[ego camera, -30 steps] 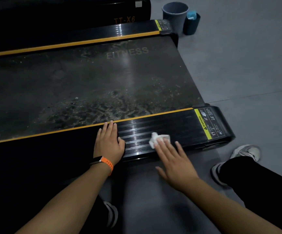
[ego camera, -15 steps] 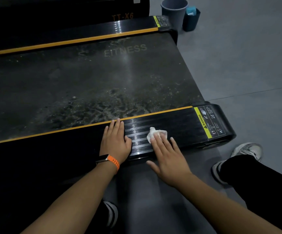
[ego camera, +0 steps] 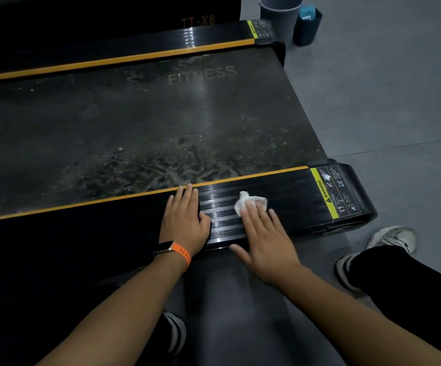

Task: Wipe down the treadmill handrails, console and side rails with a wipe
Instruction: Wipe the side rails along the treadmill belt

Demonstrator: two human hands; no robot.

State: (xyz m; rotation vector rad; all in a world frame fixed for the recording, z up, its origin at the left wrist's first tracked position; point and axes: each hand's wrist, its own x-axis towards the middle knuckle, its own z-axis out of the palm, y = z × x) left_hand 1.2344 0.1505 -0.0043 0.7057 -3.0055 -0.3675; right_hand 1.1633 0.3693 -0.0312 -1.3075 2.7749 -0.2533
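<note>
Black ribbed plastic is forming the near side rail (ego camera: 288,196), edged by an orange stripe beside the worn, speckled belt (ego camera: 135,128). Head view: the right hand (ego camera: 264,241) is pressing a crumpled white wipe (ego camera: 251,199) onto the ridges, fingers (ego camera: 249,215) straight and spread. The left hand (ego camera: 185,220) is lying flat on the rail just beside it, fingers extended together, holding nothing.

We read "FITNESS" in faded letters on the treadmill belt (ego camera: 135,122). "TT-X6" stands in orange on the black housing (ego camera: 135,14) beyond it. On the near side rail (ego camera: 280,191), the sticker (ego camera: 337,194) carries a yellow strip saying "WARNING"; its small print is too fine for us to read.
</note>
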